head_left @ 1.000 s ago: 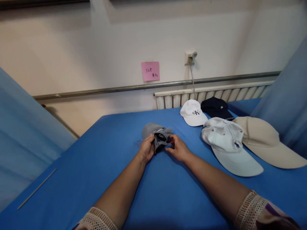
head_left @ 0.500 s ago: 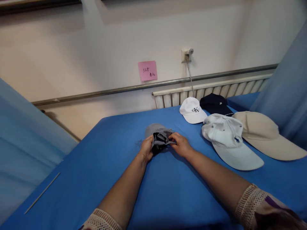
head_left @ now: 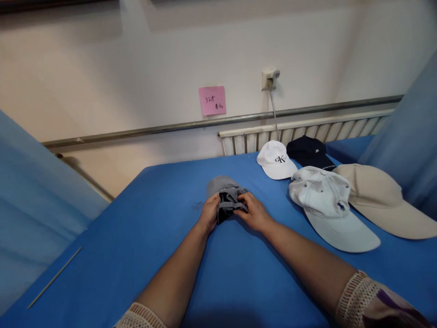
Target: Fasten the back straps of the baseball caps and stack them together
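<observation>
A grey baseball cap (head_left: 220, 183) is between my two hands over the blue-covered table (head_left: 164, 218), its brim pointing away and its dark inside facing me. My left hand (head_left: 209, 213) grips the cap's left edge. With fingers and thumb, my right hand (head_left: 253, 210) pinches the right side of the opening, at the back strap. To the right lie a white cap with black letters (head_left: 276, 159), a navy cap (head_left: 307, 150), a pale cap with a small blue emblem (head_left: 322, 191) and a beige long-brimmed cap (head_left: 378, 187).
A thin stick (head_left: 54, 278) lies near the table's left edge. Behind the table are a radiator (head_left: 251, 142), a metal rail (head_left: 164, 129) and a socket with a plugged-in cord (head_left: 269, 81). A pink note (head_left: 212, 100) is on the wall. Blue curtains (head_left: 41, 182) hang at both sides.
My right thumb and fingers have shifted slightly left along the back of the grey cap, and the strap now shows across its opening. My left hand stays on the cap's left edge.
</observation>
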`<control>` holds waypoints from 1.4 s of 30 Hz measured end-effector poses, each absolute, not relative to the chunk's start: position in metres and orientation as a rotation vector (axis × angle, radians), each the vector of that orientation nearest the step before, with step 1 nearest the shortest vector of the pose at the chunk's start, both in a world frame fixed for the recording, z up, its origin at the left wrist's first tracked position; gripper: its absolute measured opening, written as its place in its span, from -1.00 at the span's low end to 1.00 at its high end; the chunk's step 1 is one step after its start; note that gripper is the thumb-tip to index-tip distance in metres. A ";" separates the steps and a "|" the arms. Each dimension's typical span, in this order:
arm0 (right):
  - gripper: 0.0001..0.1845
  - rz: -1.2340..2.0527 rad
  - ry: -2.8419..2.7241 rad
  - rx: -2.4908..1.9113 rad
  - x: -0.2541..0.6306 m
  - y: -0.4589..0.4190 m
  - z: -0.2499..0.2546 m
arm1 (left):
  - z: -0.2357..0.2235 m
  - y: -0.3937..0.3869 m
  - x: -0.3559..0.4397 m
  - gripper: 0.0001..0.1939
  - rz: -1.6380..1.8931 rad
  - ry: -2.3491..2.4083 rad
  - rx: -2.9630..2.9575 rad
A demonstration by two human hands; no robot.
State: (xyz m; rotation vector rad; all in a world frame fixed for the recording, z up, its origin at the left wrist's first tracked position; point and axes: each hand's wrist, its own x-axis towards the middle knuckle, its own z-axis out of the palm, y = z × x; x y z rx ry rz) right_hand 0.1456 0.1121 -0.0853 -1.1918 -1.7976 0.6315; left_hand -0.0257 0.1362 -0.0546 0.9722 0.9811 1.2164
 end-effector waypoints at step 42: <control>-0.63 0.883 -1.407 -1.152 0.157 0.115 -0.085 | -0.050 0.113 -0.028 -0.65 1.133 0.999 2.308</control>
